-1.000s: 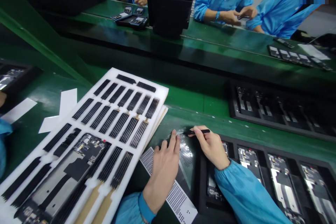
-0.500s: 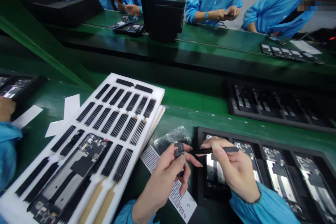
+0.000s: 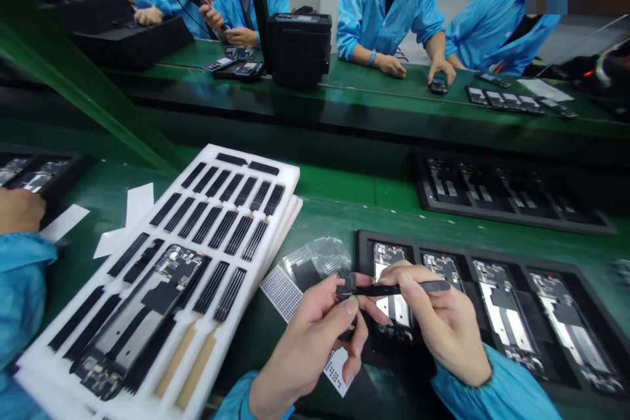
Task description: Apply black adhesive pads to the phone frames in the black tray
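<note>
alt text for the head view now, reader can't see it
The left hand holds a small black part while the right hand holds a black tool up to it, above a green bench. A white tray of black strips lies at left, a black tray of phone bodies at right; people in blue work beyond.

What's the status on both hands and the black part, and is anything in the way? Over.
Left hand pinching black part. Right hand gripping tool, tip at the part. Nothing seen between tip and part.

Head-worn view, forward and downward (close).
</note>
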Tool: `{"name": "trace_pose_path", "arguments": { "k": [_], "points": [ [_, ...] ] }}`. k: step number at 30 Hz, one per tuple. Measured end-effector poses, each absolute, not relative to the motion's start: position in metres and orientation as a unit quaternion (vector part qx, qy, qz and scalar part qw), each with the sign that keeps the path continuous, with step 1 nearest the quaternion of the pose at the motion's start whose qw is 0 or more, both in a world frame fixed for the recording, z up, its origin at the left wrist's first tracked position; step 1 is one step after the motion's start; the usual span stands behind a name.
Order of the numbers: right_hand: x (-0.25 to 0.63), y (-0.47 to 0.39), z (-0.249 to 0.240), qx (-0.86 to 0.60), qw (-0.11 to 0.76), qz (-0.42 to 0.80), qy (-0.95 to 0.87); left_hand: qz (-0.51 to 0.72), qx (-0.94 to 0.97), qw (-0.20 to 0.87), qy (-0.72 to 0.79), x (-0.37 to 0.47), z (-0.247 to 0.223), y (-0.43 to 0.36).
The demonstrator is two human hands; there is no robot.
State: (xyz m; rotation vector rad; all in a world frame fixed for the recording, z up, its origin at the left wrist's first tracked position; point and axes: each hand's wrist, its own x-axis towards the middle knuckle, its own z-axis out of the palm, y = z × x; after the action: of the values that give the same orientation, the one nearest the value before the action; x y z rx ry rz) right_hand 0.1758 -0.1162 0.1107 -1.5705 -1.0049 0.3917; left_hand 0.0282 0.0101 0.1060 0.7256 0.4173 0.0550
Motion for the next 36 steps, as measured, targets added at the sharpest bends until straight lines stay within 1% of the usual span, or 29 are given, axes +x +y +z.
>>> {"name": "trace_pose_path", "arguments": {
  "k": [13,16,18,20,22,24,27,30,33,36],
  "points": [
    [0.173,-0.152,0.119,-0.649,0.585,0.134,-0.467,0.007,0.377,0.904,0.2,0.023,0.122,-0.014],
    [0.168,-0.163,0.114,-0.661,0.593,0.129,-0.442,-0.021,0.422,0.887,0.187,0.023,0.126,-0.016],
    [0.166,-0.172,0.111,-0.677,0.629,0.117,-0.364,-0.067,0.53,0.83,0.16,0.022,0.128,-0.014],
    [0.17,-0.185,0.11,-0.668,0.695,0.112,-0.24,-0.104,0.684,0.71,0.134,0.021,0.127,-0.011],
    [0.18,-0.205,0.11,-0.636,0.755,0.126,-0.096,-0.11,0.801,0.573,0.134,0.022,0.121,-0.012],
    [0.192,-0.232,0.108,-0.619,0.77,0.153,0.018,-0.09,0.857,0.48,0.166,0.026,0.111,-0.018],
    [0.198,-0.28,0.098,-0.637,0.74,0.197,0.088,-0.072,0.903,0.384,0.178,0.037,0.093,-0.033],
    [0.181,-0.319,0.079,-0.669,0.703,0.221,0.092,-0.076,0.94,0.306,0.129,0.049,0.081,-0.05],
    [0.157,-0.336,0.062,-0.716,0.658,0.218,0.088,-0.072,0.963,0.245,0.089,0.057,0.069,-0.061],
    [0.138,-0.335,0.052,-0.763,0.603,0.233,0.023,-0.035,0.975,0.212,0.065,0.06,0.055,-0.061]
  ]
}}
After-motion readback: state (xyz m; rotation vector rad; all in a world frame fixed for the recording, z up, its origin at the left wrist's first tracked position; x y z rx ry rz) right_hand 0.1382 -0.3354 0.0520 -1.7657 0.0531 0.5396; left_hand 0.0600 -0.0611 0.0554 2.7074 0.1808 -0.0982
